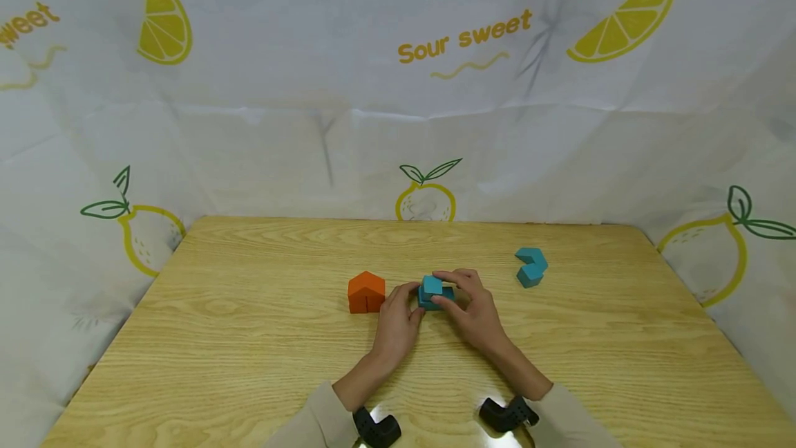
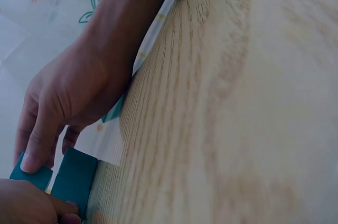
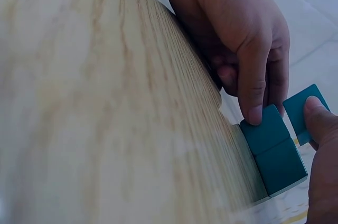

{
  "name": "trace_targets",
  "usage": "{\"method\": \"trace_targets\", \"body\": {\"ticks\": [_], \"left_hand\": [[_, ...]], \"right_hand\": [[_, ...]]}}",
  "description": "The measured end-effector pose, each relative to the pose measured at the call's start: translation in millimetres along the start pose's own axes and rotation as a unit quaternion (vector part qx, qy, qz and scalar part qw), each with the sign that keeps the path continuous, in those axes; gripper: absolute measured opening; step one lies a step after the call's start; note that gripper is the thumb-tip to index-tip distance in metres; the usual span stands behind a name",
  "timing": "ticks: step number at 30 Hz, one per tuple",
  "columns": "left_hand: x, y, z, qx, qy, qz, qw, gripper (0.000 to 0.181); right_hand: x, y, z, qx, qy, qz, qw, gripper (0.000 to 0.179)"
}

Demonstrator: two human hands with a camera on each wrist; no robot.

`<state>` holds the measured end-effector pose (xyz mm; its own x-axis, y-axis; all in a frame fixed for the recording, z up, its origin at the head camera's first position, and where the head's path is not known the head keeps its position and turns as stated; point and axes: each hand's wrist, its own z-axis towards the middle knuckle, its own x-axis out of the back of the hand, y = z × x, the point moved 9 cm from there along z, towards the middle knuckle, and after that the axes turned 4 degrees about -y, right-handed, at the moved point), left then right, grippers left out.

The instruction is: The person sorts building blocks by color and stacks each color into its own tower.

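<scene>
My left hand (image 1: 396, 323) grips the left side of a low teal base (image 1: 446, 301) of wooden-looking blocks, thumb at its near side. A seam runs across this base (image 3: 280, 166) in the right wrist view. Just above it, a small light-blue block (image 1: 432, 287) is pinched between the thumb and fingers of my right hand (image 1: 479, 316). The left wrist view shows the pinched block (image 2: 33, 174) tilted, close beside the top of the base (image 2: 74, 182). From the right wrist, my right thumb (image 3: 317, 113) lies on the block's face.
An orange house-shaped block piece (image 1: 367, 292) stands left of my left hand. Farther back on the right, a blue angular, C-shaped piece (image 1: 532, 267) lies on the wooden table (image 1: 249, 351). A white lemon-print sheet (image 1: 298, 144) hangs behind the table.
</scene>
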<state>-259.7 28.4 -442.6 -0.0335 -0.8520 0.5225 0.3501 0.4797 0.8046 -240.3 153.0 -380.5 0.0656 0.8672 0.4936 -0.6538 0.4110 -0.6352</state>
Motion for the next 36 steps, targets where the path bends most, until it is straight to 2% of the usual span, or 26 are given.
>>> {"method": "trace_targets", "body": {"ticks": [11, 18, 21, 28, 36], "left_hand": [[0.7, 0.5, -0.1, -0.006, 0.002, 0.004, 1.0, 0.039], [0.9, 2.2, -0.3, -0.016, 0.006, 0.005, 0.9998, 0.039], [1.6, 2.7, -0.6, -0.019, 0.01, 0.007, 0.9997, 0.039], [1.6, 1.6, -1.1, -0.016, 0.008, 0.008, 0.9998, 0.039], [1.5, 1.9, -1.1, -0.009, 0.003, -0.002, 1.0, 0.043]], "right_hand": [[-2.0, -3.9, 0.8, 0.006, -0.003, 0.001, 1.0, 0.044], [-2.4, -3.3, 1.4, -0.005, -0.008, 0.002, 1.0, 0.043], [-3.9, 3.0, -0.3, -0.006, -0.006, 0.0, 1.0, 0.043], [-12.1, 35.5, -8.4, -0.008, -0.008, 0.0, 0.9999, 0.049], [-12.7, 38.9, -9.6, -0.01, -0.019, -0.001, 0.9998, 0.05]]}}
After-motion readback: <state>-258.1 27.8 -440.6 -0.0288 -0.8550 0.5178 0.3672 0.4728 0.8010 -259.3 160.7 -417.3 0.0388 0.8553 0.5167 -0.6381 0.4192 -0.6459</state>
